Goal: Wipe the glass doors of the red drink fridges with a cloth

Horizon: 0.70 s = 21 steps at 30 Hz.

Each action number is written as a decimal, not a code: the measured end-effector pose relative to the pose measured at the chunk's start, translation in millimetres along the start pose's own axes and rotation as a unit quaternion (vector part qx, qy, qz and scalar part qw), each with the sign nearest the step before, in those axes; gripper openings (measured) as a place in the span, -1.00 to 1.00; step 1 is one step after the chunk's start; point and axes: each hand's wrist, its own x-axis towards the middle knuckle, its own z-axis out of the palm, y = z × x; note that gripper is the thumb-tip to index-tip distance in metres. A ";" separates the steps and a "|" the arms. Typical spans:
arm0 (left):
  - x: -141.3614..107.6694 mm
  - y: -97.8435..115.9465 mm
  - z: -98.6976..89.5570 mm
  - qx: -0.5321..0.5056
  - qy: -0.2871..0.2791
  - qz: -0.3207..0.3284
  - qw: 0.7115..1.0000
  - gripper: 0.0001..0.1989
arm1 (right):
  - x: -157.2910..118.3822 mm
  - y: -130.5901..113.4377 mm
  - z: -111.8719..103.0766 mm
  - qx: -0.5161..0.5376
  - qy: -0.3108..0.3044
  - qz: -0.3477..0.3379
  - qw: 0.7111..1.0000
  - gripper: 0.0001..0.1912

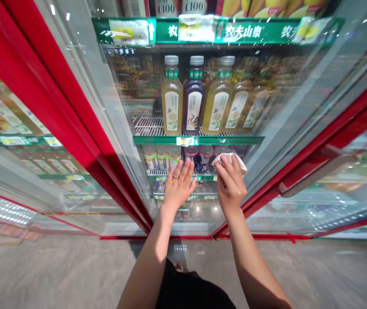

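Observation:
My right hand (pixel 232 189) presses a folded white cloth (pixel 239 162) against the glass door (pixel 280 141) of a red-framed drinks fridge. Part of the cloth is covered by the fingers. To its left, my left hand (pixel 177 187) is stretched out with fingers extended, close to the same glass; whether the palm touches it I cannot tell. A ring is on one finger of that hand, and it holds nothing. Behind the glass, level with both hands, small bottles (pixel 163 159) stand on a low shelf.
Taller tea bottles (pixel 172 107) line the shelf above, over a green price strip (pixel 228 140). A red door frame (pixel 83 107) slants down on the left. On the right is a door handle (pixel 314 171). Grey floor (pixel 58 274) lies below.

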 end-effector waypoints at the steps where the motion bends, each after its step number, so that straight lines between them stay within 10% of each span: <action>1: -0.2 0.6 0.8 0.004 0.005 -0.001 1.000 -0.06 | -3.9 3.0 -1.5 -0.004 0.003 0.003 1.000 -0.23; 21: -2.8 -0.2 6.6 0.009 -0.012 -0.015 1.000 0.03 | -29.1 17.8 15.8 -0.059 -0.041 0.035 0.997 -0.17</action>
